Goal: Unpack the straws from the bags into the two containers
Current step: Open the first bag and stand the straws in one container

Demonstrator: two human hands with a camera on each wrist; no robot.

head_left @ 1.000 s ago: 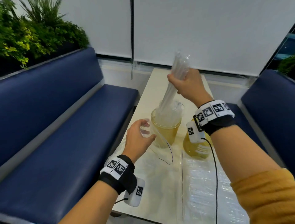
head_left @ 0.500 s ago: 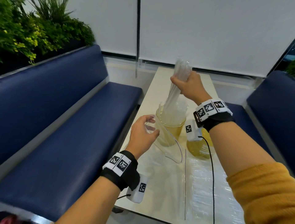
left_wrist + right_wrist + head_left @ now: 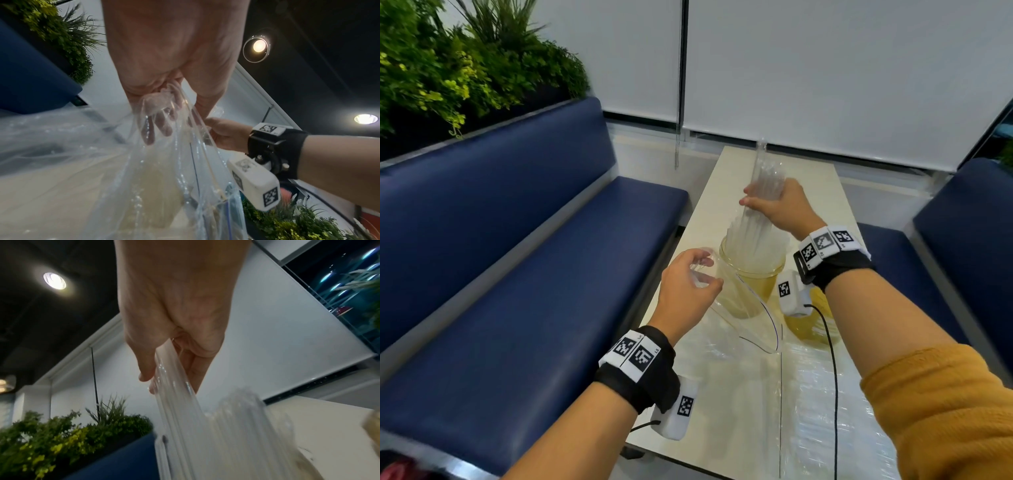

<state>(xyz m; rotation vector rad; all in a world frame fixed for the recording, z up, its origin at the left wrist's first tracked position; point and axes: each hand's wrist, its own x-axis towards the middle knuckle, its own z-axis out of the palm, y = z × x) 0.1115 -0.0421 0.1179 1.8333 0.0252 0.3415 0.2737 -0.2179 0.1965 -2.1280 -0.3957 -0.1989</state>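
Observation:
A bundle of clear straws (image 3: 756, 219) stands upright in a yellowish see-through container (image 3: 755, 277) on the cream table (image 3: 818, 181). My right hand (image 3: 774, 202) grips the bundle near its top; the right wrist view shows those straws (image 3: 176, 395) running down from my fingers. My left hand (image 3: 695, 277) pinches a clear empty plastic bag (image 3: 743, 318) just left of the container; the bag (image 3: 170, 162) hangs from its fingers in the left wrist view. A second yellowish container (image 3: 811, 322) stands to the right, partly hidden by my right wrist.
More clear plastic bags (image 3: 825, 404) lie on the near part of the table. Blue padded benches (image 3: 517, 274) run along both sides. Green plants (image 3: 465, 68) stand behind the left bench. A white blind covers the far wall.
My right hand has lowered the straw bundle, which now sits deeper in the container. My left hand still holds the bag and has stayed beside the container.

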